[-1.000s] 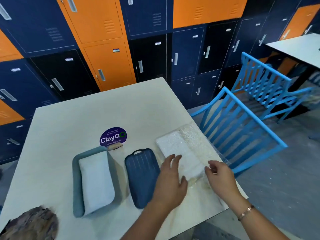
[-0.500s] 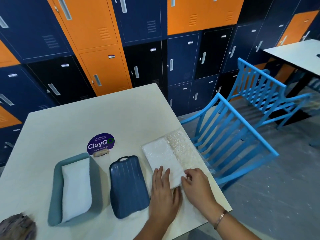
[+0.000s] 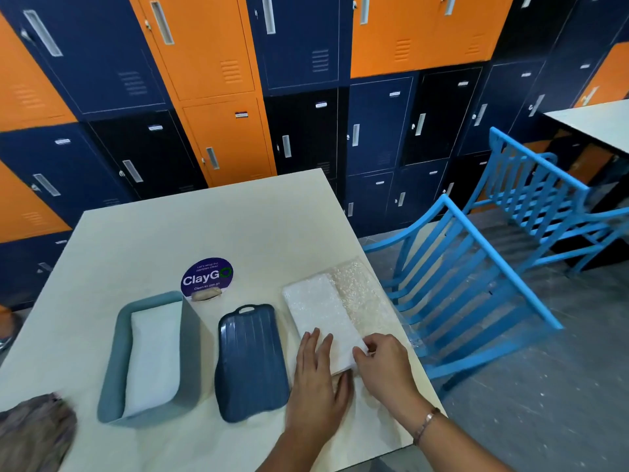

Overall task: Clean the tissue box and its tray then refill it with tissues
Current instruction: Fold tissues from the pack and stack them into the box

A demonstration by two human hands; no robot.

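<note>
Orange and navy lockers [image 3: 218, 80] back a pale tabletop [image 3: 238, 226] where the refill step looks to be under way. The grey-blue tissue box [image 3: 190, 349] lies open at the left with white tissues [image 3: 153, 356] already in it. The dark blue ribbed tray [image 3: 250, 361] lies just beside it, and the pack of tissues [image 3: 316, 308] sits in its clear wrapper at the right, near the table's edge.

A second ago the right hand [image 3: 384, 362] hovered apart from the pack with nothing in it. Since then it has closed in on the near right corner, and its fingertips now pinch the edge of the stack or its wrapper; which of the two is too fine to tell. The left hand [image 3: 316, 379] has stayed on the pack's near end, palm down, fingers straight and slightly spread, pressing without gripping.

That reads as bracing the pack so the other hand can peel film or lift out sheets, probably for more filling. The pack itself has not visibly shifted. Both forearms reach in from the lower edge, a bracelet [image 3: 425, 425] on the right wrist.
</note>
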